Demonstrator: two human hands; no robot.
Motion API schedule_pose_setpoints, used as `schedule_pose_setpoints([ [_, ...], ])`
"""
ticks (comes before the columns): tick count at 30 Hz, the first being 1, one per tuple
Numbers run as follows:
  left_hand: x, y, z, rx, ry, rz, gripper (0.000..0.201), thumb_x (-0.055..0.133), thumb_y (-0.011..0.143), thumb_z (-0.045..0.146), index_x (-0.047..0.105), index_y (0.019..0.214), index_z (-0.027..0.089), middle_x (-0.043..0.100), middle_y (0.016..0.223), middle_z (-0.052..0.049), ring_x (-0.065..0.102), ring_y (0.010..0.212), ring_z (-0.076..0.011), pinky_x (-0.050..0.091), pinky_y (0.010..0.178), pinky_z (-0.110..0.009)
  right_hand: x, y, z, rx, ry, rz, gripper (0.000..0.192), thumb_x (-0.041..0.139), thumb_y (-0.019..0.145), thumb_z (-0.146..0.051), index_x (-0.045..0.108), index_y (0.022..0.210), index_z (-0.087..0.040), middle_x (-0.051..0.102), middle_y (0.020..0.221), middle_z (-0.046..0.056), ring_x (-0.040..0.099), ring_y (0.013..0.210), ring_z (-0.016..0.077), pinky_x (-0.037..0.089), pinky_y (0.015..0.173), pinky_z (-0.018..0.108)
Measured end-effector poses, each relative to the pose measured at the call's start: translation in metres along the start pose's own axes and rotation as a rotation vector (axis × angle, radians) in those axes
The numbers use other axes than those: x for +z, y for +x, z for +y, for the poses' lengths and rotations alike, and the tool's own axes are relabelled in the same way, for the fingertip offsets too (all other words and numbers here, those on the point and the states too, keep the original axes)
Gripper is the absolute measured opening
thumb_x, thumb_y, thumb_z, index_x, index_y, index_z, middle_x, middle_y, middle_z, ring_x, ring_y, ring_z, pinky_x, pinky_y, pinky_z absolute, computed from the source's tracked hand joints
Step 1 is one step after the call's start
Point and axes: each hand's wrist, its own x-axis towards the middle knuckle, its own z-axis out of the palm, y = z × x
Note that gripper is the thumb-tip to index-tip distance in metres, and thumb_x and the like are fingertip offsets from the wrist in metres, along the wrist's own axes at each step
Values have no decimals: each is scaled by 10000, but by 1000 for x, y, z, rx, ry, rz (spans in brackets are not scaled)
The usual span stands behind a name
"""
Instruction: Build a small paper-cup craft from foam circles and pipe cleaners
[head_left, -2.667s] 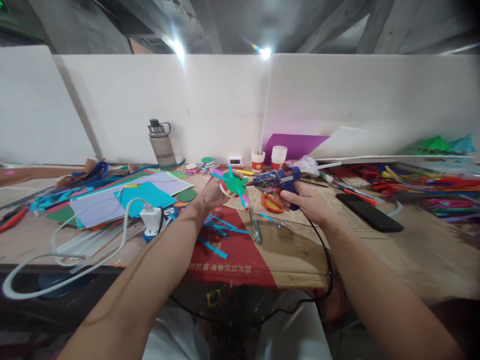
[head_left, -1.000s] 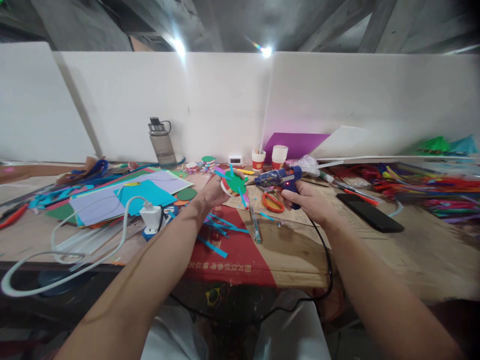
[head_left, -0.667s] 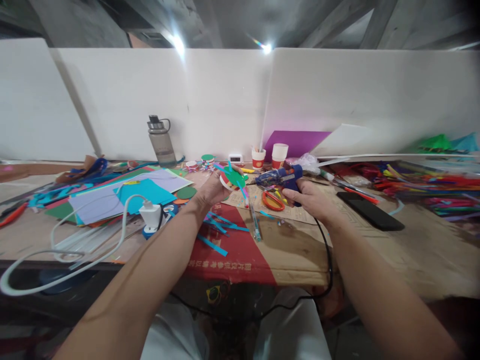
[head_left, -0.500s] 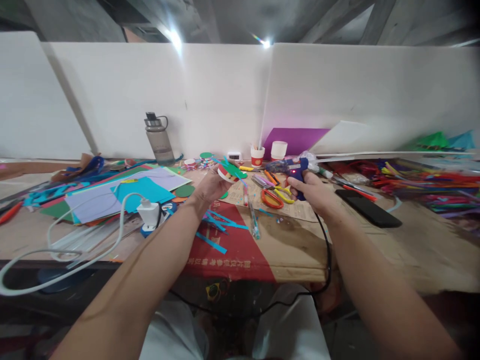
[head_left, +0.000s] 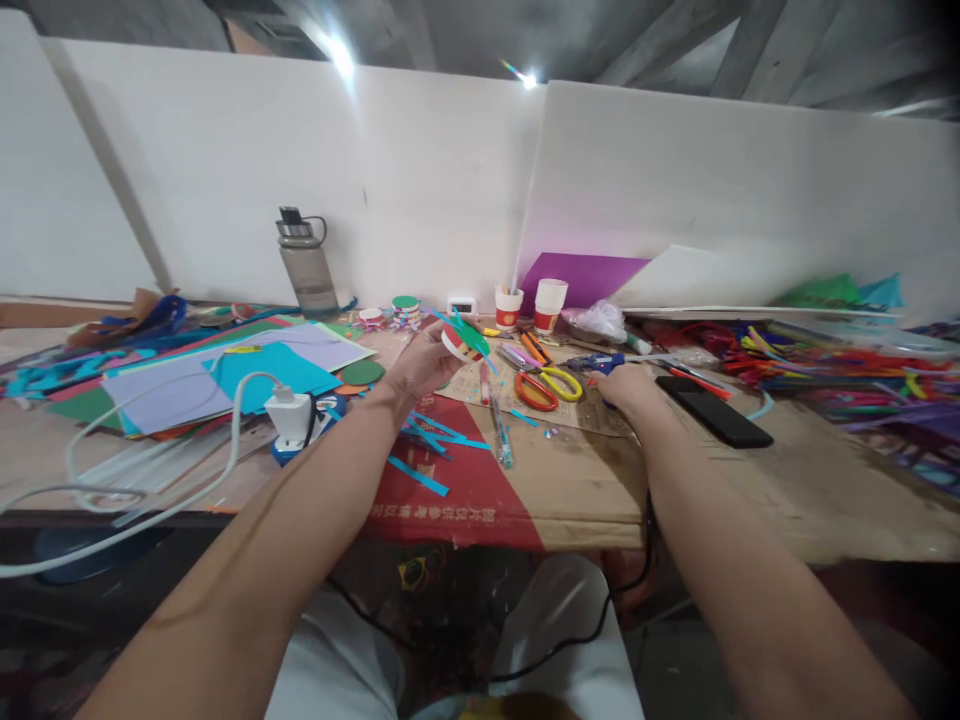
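In my left hand (head_left: pixel 429 362) is a small round paper craft (head_left: pixel 465 342) with a green top, a white and red side and blue strips sticking out. The fingers are closed round its edge, above the table. Lower on the right, my right hand (head_left: pixel 628 385) is closed on a dark blue glue gun (head_left: pixel 606 362), which lies low at the tabletop. My hand hides most of its handle. Left of the gun are scissors with yellow handles (head_left: pixel 562 384) and scissors with orange handles (head_left: pixel 535 393). Cut blue paper strips (head_left: pixel 420 475) lie in front of my left hand.
A black phone (head_left: pixel 712 410) lies right of my right hand. Coloured paper sheets (head_left: pixel 172 390) and a white plug with cable (head_left: pixel 289 415) are at left. A water bottle (head_left: pixel 307 270) and paper cups (head_left: pixel 550 300) stand at the back. Bundled coloured strips (head_left: pixel 817 365) fill the far right.
My right hand has lowered the glue gun from upright above the table down to the tabletop. My left hand still holds the paper craft in nearly the same place. The view has shifted slightly.
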Motion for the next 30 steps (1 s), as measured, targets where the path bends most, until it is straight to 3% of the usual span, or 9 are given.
schedule_pose_setpoints([
  [3, -2, 2, -1, 1, 13, -30, 285, 845, 613, 173, 713, 862, 133, 730, 810, -36, 706, 735, -135, 535, 629, -159, -5, -9, -6, 181, -59, 107, 536, 584, 849, -459, 631, 1158, -24, 562, 1255, 325, 551, 1193, 415, 458, 921, 501],
  [4, -3, 2, -2, 0, 18, -40, 282, 846, 610, 172, 714, 856, 134, 730, 810, -37, 707, 740, -138, 533, 623, -160, -7, -13, -10, 179, -53, 157, 539, 603, 839, -448, 615, 1181, -31, 551, 1269, 314, 546, 1193, 404, 453, 924, 494],
  [6, -3, 2, -2, -10, 28, -49, 276, 844, 607, 156, 716, 851, 133, 729, 813, -38, 706, 748, -141, 533, 627, -164, -12, -23, -19, 6, 37, 190, 412, 591, 853, -382, 643, 1104, -59, 604, 1192, 260, 589, 1109, 336, 461, 896, 423],
  [10, -1, 1, -2, -33, 71, -39, 264, 849, 593, 133, 715, 820, 123, 719, 779, -36, 697, 729, -139, 539, 646, -183, -11, -44, -44, -447, 307, -142, 188, 558, 871, -294, 689, 857, -160, 701, 865, 66, 620, 783, 179, 454, 712, 270],
  [12, 1, 0, -2, -41, 105, -37, 253, 853, 593, 145, 715, 803, 118, 714, 765, -39, 693, 729, -140, 533, 641, -186, -7, -52, -54, -546, 303, -264, 142, 606, 851, -285, 692, 826, -174, 705, 814, 39, 610, 725, 160, 430, 648, 247],
  [14, 2, -1, -2, -50, 136, -39, 253, 857, 601, 171, 718, 805, 114, 713, 764, -44, 693, 743, -147, 530, 645, -192, 0, -56, -61, -594, 259, -293, 108, 638, 838, -255, 700, 829, -167, 718, 825, 48, 613, 719, 152, 418, 634, 238],
  [21, -1, -1, -6, -72, 166, -105, 267, 864, 604, 253, 725, 798, 131, 712, 781, -46, 685, 732, -153, 503, 594, -194, 12, -54, -70, -574, 170, -337, 110, 680, 814, -262, 728, 850, -170, 734, 821, 62, 619, 689, 149, 403, 604, 232],
  [25, -3, 1, -8, -76, 167, -120, 287, 876, 581, 283, 725, 765, 124, 705, 752, -43, 657, 655, -129, 489, 563, -190, 9, -56, -79, -540, 34, -350, 128, 658, 823, -244, 744, 862, -157, 729, 819, 74, 625, 710, 155, 387, 606, 233],
  [30, -3, 0, -8, -77, 178, -118, 275, 866, 595, 303, 717, 739, 122, 685, 690, -33, 597, 563, -99, 484, 565, -201, 2, -60, -84, -605, -54, -337, 145, 618, 827, -224, 734, 809, -139, 704, 767, 73, 606, 669, 140, 368, 585, 227],
])
